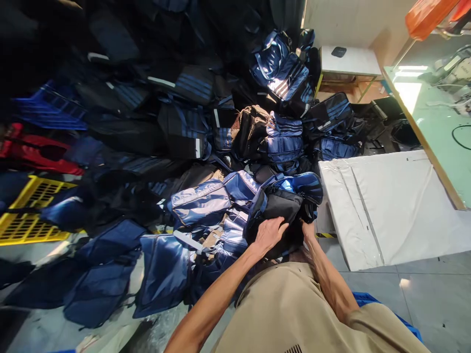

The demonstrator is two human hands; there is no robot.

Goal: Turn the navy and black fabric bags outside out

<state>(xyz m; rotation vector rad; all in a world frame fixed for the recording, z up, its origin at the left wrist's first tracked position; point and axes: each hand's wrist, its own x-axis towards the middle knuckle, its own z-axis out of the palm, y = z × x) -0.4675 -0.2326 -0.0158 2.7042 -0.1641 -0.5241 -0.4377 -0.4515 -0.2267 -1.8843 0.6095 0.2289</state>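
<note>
Just left of the white-wrapped slab (390, 206), a black-and-blue backpack (281, 206) sits before the person. The left hand (270, 233) grips its black panel; the right hand (308, 230) touches the side nearer the slab, its fingers mostly hidden, so whether it grips I cannot tell. Farther left of the slab lie shiny blue bags (200, 202), and well beyond them a yellow crate (35, 208). A glass-topped counter (437, 127) borders the slab's right side; a small white table (349, 61) stands behind it.
</note>
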